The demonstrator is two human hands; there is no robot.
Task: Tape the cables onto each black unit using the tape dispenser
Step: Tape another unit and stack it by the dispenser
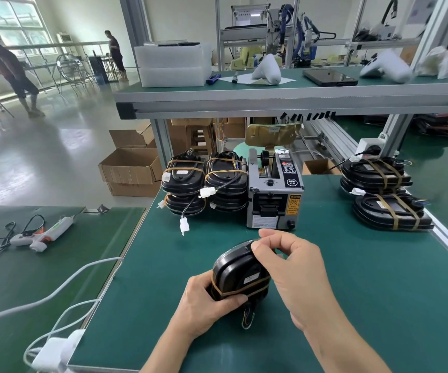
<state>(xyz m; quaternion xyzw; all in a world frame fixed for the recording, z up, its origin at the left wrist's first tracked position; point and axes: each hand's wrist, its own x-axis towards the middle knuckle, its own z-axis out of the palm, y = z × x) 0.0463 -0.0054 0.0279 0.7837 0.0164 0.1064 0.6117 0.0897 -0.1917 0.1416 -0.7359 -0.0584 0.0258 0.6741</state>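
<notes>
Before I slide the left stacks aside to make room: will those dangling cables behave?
Probably not. The cables hang loose off the stacks, so they look floppy and may swing. Their white plugs could drag or snag on the mat.

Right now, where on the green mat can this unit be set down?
Bare mat lies right of the right hand, short of the taped stacks at the right edge, and left of the held black unit below the dangling white connector. It is crowded along the back, beside the tape dispenser.
</notes>
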